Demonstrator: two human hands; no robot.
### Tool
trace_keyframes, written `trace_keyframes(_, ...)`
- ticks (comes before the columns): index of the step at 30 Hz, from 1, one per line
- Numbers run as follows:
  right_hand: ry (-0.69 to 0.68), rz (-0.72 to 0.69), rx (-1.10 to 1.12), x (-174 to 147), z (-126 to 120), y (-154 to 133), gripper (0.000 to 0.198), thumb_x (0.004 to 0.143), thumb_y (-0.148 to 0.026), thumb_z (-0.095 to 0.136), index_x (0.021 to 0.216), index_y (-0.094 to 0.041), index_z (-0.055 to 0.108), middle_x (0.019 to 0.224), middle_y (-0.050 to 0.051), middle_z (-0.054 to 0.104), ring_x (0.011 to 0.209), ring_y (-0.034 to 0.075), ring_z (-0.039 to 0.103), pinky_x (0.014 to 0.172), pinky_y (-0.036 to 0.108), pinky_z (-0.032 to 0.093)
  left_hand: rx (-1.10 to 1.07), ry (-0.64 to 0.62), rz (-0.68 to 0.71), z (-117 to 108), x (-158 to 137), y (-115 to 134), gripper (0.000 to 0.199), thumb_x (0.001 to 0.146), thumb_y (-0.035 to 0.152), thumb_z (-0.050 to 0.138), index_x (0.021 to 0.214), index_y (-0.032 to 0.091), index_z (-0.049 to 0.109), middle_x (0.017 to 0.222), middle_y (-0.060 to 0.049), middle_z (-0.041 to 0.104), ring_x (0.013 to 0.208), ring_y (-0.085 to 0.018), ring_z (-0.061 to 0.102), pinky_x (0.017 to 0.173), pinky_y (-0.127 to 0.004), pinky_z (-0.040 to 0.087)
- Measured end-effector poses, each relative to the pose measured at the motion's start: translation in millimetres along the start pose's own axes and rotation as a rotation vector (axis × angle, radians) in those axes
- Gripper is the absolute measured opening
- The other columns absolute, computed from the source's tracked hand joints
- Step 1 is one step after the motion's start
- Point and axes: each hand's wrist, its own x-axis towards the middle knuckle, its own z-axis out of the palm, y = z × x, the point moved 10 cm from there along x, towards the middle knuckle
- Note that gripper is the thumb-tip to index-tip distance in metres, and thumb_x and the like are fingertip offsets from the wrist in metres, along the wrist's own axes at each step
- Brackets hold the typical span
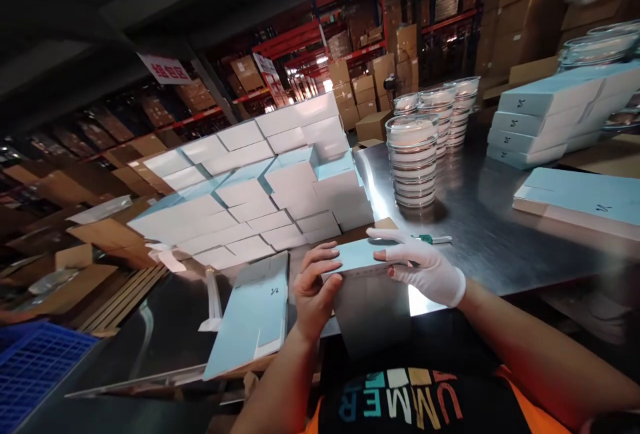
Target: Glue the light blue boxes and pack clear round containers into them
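Observation:
A light blue and white cardboard box (pixel 354 255) is between my hands just above the table's front edge, its pale side panel facing me. My bare left hand (pixel 314 287) grips its left end, thumb in front and fingers over the top. My right hand (pixel 425 264), in a white glove with bare fingertips showing, holds the right end. Beside my left forearm lies a flat stack of blue carton blanks (pixel 253 314) with a small dark logo. Behind the held box rises a stepped pile of closed white-and-blue boxes (pixel 270 187).
Stacked clear glass containers (pixel 413 161) stand on the metal table (pixel 470 234). Further right are stacked boxes (pixel 540 114) and flat blue cartons (pixel 585 197). A small green-handled item (pixel 427 239) lies behind my right hand. A blue plastic crate (pixel 45 367) sits at lower left.

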Motion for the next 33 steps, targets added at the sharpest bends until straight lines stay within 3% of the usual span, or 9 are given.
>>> trace_keyframes(4,-0.039,-0.143,-0.192,7.6,23.1,-18.0,0.042,0.107,-0.037,0.067,0.148,-0.031,0.070,0.167,0.016,0.053,0.151,0.029,0.057,0.124,0.049,0.049,0.256,-0.332,0.047,7.6,27.4,17.3,0.028,0.096,0.045,0.081,0.119,0.030,0.079,0.127,-0.011,0.078,0.136,-0.036,0.066,0.113,-0.055,0.052)
trace_keyframes(7,-0.226,-0.208,-0.261,25.8,42.2,-21.1,0.089,0.102,-0.057,0.071,0.175,-0.026,0.032,0.179,0.020,0.032,0.161,0.033,0.043,0.128,0.051,0.044,0.474,-0.655,0.068,26.1,33.6,30.1,0.064,0.087,0.055,0.087,0.144,0.031,0.069,0.143,-0.015,0.073,0.136,-0.040,0.064,0.116,-0.058,0.048)
trace_keyframes(9,-0.278,-0.151,-0.297,54.5,25.5,-7.4,0.101,0.102,-0.066,0.064,0.179,-0.023,0.015,0.181,0.019,0.028,0.162,0.032,0.042,0.130,0.051,0.042,0.514,-0.687,0.035,20.8,36.0,33.7,0.067,0.089,0.053,0.086,0.149,0.032,0.066,0.139,-0.014,0.076,0.124,-0.036,0.071,0.109,-0.054,0.052)
trace_keyframes(11,-0.139,-0.015,-0.460,98.6,-31.5,18.2,0.087,0.109,-0.061,0.051,0.178,-0.018,0.020,0.181,0.018,0.029,0.163,0.031,0.040,0.134,0.051,0.035,0.534,-0.468,-0.052,-10.9,44.2,29.5,0.062,0.090,0.050,0.085,0.146,0.032,0.068,0.133,-0.012,0.077,0.118,-0.033,0.073,0.105,-0.049,0.055)
trace_keyframes(14,0.187,0.308,-0.912,155.8,-155.9,61.3,0.073,0.112,-0.039,0.046,0.171,0.000,0.031,0.181,0.027,0.020,0.171,0.033,0.017,0.139,0.049,0.016,0.369,0.181,-0.235,-96.0,37.3,9.1,0.080,0.084,0.049,0.089,0.156,0.032,0.058,0.134,-0.010,0.075,0.120,-0.029,0.071,0.105,-0.044,0.056)
trace_keyframes(18,0.259,0.667,-1.128,180.4,-251.5,110.7,0.068,0.101,-0.037,0.063,0.162,-0.009,0.047,0.180,0.029,0.019,0.164,0.046,0.028,0.126,0.064,0.036,-0.157,0.637,-0.512,-134.7,-15.8,-55.2,0.100,0.062,0.042,0.102,0.151,0.037,0.058,0.135,-0.003,0.075,0.120,-0.025,0.070,0.098,-0.036,0.060)
trace_keyframes(24,0.047,0.516,-1.471,192.6,-234.0,111.4,0.031,0.104,-0.013,0.050,0.124,-0.002,0.071,0.131,0.026,0.073,0.128,0.027,0.062,0.127,0.053,0.023,-0.365,0.661,-0.889,-104.5,-94.4,-121.1,0.088,0.050,0.036,0.105,0.130,0.028,0.070,0.107,-0.002,0.079,0.098,-0.022,0.073,0.083,-0.032,0.062)
trace_keyframes(30,0.096,0.381,-1.584,219.7,-212.4,47.2,0.040,0.110,-0.009,0.036,0.124,0.007,0.069,0.128,0.030,0.072,0.126,0.025,0.060,0.122,0.049,0.021,-0.337,0.485,-0.986,-75.2,-125.6,-137.7,0.109,0.056,0.033,0.102,0.153,0.033,0.052,0.131,-0.005,0.071,0.106,-0.022,0.071,0.089,-0.031,0.059)
trace_keyframes(33,0.149,0.319,-1.605,216.7,-185.0,-2.9,0.034,0.106,-0.018,0.047,0.113,0.002,0.073,0.112,0.024,0.076,0.109,0.026,0.066,0.111,0.047,0.036,-0.249,0.446,-0.961,-64.9,-128.7,-141.8,0.114,0.058,0.036,0.100,0.159,0.032,0.046,0.141,-0.008,0.066,0.114,-0.024,0.068,0.095,-0.034,0.057)
